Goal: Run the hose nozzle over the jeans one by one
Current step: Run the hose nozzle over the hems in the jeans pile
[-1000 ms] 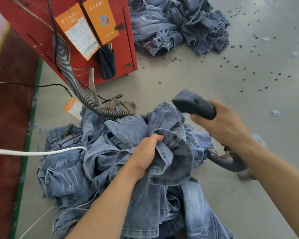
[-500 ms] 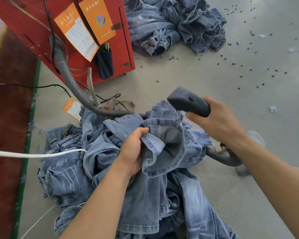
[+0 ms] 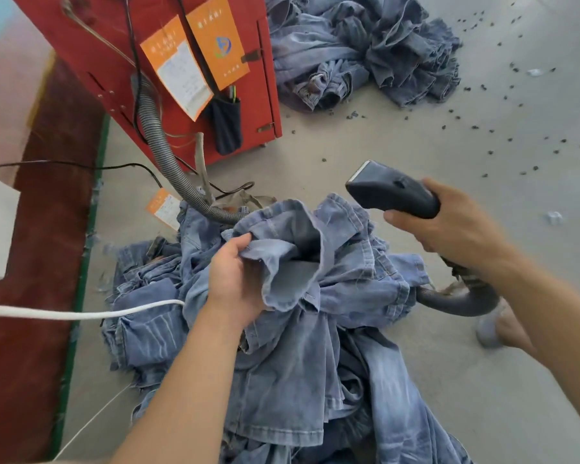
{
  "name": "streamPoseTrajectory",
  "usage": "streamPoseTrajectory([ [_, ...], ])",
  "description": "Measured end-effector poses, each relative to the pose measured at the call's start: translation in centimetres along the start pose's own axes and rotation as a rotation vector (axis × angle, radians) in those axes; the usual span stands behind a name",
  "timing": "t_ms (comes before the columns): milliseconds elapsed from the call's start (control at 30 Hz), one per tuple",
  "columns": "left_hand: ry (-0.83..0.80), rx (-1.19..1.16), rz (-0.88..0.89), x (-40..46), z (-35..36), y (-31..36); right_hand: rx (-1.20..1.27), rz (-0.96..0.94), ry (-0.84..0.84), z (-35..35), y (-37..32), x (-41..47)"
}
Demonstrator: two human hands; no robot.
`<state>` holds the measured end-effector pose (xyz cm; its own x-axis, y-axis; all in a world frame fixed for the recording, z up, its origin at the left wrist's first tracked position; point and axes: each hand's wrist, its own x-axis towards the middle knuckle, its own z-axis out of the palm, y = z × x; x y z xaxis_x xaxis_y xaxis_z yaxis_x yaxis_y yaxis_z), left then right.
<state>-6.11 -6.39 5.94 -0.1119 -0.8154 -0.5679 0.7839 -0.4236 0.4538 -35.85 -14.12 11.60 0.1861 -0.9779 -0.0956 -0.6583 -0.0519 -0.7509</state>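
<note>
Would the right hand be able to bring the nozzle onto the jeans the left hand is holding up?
Probably yes: the right hand holds the nozzle just above the jeans gripped by the left hand, nothing between.

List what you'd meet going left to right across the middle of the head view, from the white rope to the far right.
White rope → left hand gripping the held jeans → hose nozzle → right hand → scattered dark bits on the floor.

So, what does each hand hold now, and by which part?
Left hand grips the top pair of jeans by a bunched fabric edge. Right hand holds the hose nozzle by its rear handle end.
</note>
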Motion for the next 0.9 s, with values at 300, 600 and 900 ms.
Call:
streamPoseTrajectory([
  [300,0.189,-0.084,0.265,1.1,0.0,1.2,-0.165,-0.06,-0.22,2.1,0.1,-2.6],
  [600,0.243,0.502,0.197,1.1,0.4,-0.8,-0.147,-0.112,-0.249,3.3,-2.1,-1.6],
  [900,0.178,0.425,0.041,0.3,-2.8,-0.7,0.086,0.008,0.171,2.6,-2.1,-0.4],
])
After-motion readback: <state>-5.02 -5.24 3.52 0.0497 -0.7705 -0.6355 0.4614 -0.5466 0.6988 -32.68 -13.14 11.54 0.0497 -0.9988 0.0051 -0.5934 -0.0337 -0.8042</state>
